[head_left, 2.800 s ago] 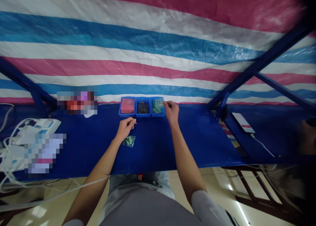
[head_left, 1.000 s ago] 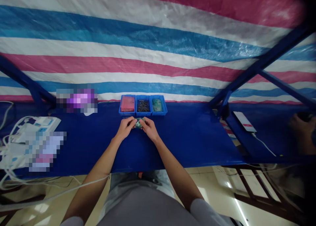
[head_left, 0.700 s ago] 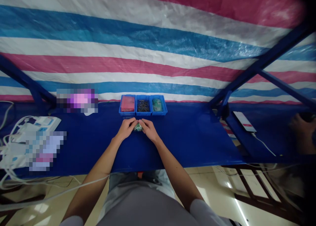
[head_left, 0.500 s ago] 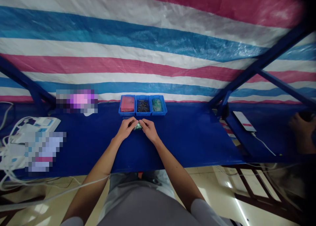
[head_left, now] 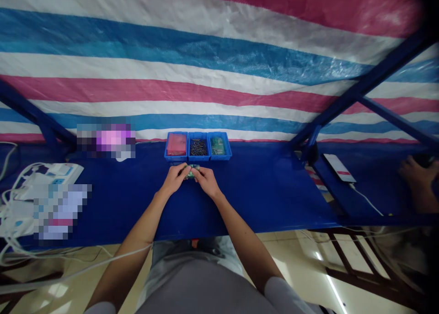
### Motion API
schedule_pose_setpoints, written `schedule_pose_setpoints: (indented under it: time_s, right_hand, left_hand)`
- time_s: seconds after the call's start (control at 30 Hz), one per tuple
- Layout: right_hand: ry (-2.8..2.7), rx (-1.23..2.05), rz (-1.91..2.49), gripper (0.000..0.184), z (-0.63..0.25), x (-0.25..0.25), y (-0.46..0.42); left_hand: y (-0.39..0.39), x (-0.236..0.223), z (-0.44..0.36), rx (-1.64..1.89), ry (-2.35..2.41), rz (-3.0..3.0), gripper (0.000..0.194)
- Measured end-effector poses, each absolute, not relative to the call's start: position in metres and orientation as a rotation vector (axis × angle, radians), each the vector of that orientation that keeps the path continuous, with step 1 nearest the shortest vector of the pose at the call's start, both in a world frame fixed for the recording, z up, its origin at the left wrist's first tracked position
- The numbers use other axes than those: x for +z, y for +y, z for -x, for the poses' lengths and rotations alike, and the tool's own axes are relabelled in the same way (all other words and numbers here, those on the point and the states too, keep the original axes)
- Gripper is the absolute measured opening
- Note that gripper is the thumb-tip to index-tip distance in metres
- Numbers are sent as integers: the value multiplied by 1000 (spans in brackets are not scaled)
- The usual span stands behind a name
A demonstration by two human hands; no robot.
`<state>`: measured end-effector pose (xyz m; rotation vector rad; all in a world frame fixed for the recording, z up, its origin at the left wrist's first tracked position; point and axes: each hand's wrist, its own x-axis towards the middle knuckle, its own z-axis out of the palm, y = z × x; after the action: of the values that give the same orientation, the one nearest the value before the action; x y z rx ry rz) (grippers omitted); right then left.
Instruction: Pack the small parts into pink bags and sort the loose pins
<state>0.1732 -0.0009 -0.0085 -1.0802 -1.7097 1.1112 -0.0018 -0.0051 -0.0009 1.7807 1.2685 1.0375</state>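
Observation:
Between my fingertips is a small green plastic packet point(head_left: 193, 171), mostly covered by the thumbs and fingers. My left hand point(head_left: 173, 178) pinches its left side, and my right hand point(head_left: 207, 181) pinches the right side. Both hands are closed, with the thumbs nearly meeting over it. Just beyond them stand three blue bins side by side. Flat pink-red pieces point(head_left: 177, 145) fill the left bin, dark screws point(head_left: 198, 147) the middle one, and clear green packets point(head_left: 217, 146) the right bin point(head_left: 221, 157).
The bins stand on a blue table point(head_left: 267, 190) before a striped tarp point(head_left: 212, 71). White power strips point(head_left: 65, 172) with tangled cables lie at the left. To the right are a phone point(head_left: 338, 168) on a cable and another person's hand point(head_left: 420, 181) on a dark object.
My right hand has come from the right bin to meet my left hand. The green packet that lay on the table is gone from there; a packet is now in both hands, fingers shifting slightly.

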Motion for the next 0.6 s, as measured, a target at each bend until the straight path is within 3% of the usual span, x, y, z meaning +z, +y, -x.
schedule_pose_setpoints:
  time_s: [0.6]
  right_hand:
    - [-1653, 1143, 1024, 48, -173, -14, 1]
  left_hand:
    - [-5, 0, 2, 1005, 1261, -1870, 43]
